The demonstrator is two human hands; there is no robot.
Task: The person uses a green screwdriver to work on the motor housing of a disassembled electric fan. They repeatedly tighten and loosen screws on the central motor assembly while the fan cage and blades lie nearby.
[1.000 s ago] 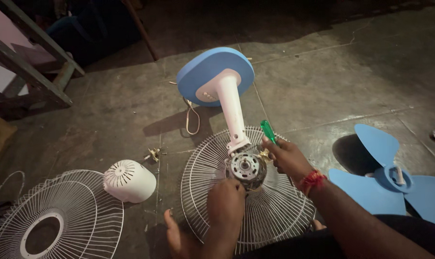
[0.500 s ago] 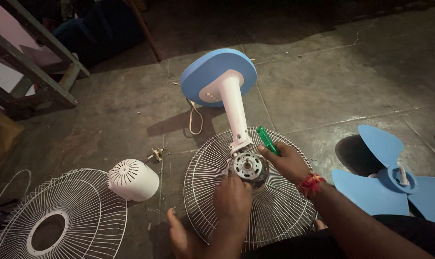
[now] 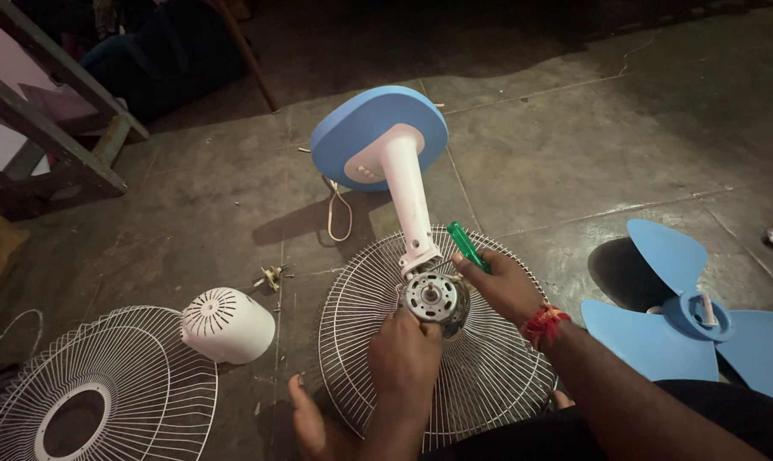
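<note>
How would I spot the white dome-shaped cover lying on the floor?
Start at the wire fan guard lying under the person's hands and look to its left on the concrete floor. Between it and a second wire guard lies the white plastic cover. Unlike the flat wire guards, it is a solid dome with slotted vents.

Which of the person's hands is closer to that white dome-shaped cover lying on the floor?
Left. The left hand grips the fan motor, nearer to the white cover at its left. The right hand, holding a green screwdriver, is beyond the motor.
</note>
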